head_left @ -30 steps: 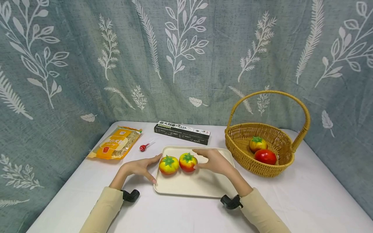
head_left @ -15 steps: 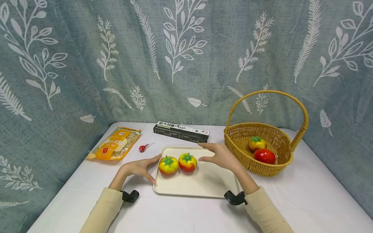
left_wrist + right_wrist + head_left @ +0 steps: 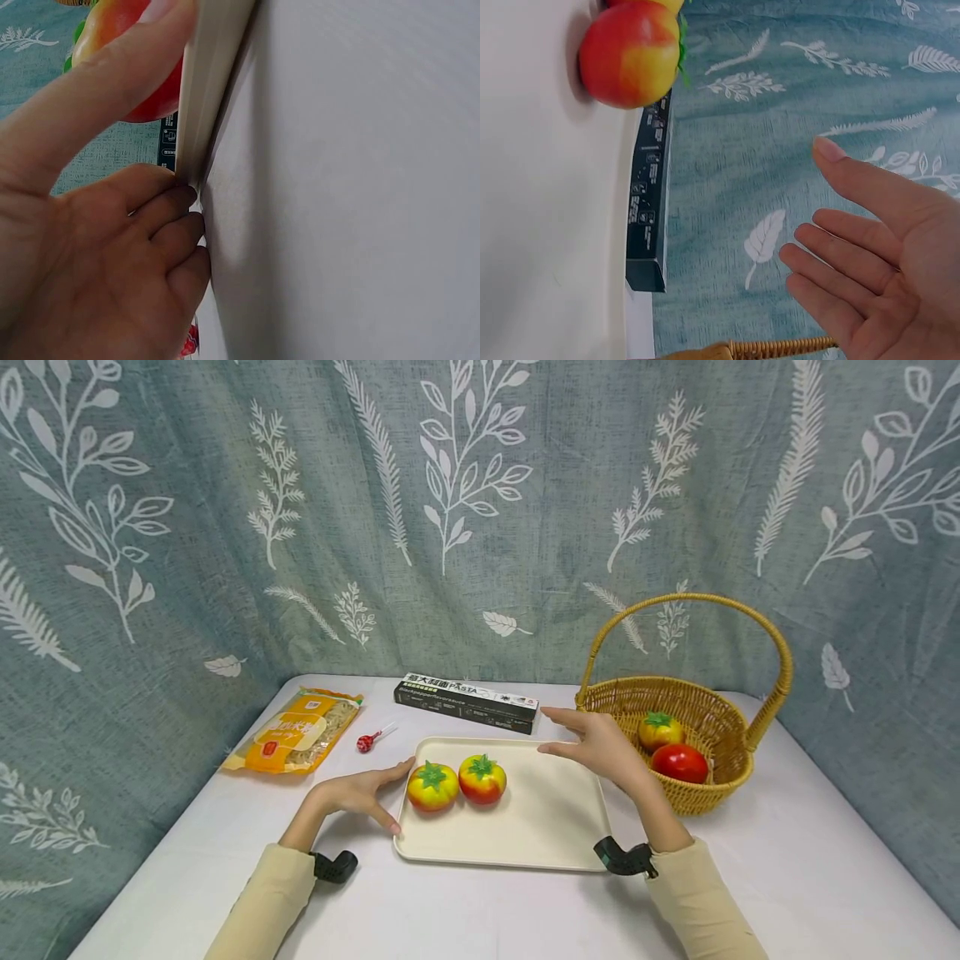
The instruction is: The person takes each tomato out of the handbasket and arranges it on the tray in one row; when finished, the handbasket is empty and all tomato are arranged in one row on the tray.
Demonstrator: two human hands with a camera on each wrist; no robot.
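As the left hand (image 3: 351,795) touched the cream tray (image 3: 517,837) at one end, thumb and fingers spread, a yellow-red tomato (image 3: 432,788) sat just beyond those fingertips, beside a second tomato (image 3: 483,781). The right hand (image 3: 603,747), thumb and fingers apart, hovered, fingertips near the black pasta box (image 3: 465,702) and knuckles near the wicker basket (image 3: 693,800).

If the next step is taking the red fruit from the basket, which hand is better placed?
Probably the right hand: it holds nothing and is nearer to the basket and its red fruit. The left hand is at the left edge of the tray, farther away.
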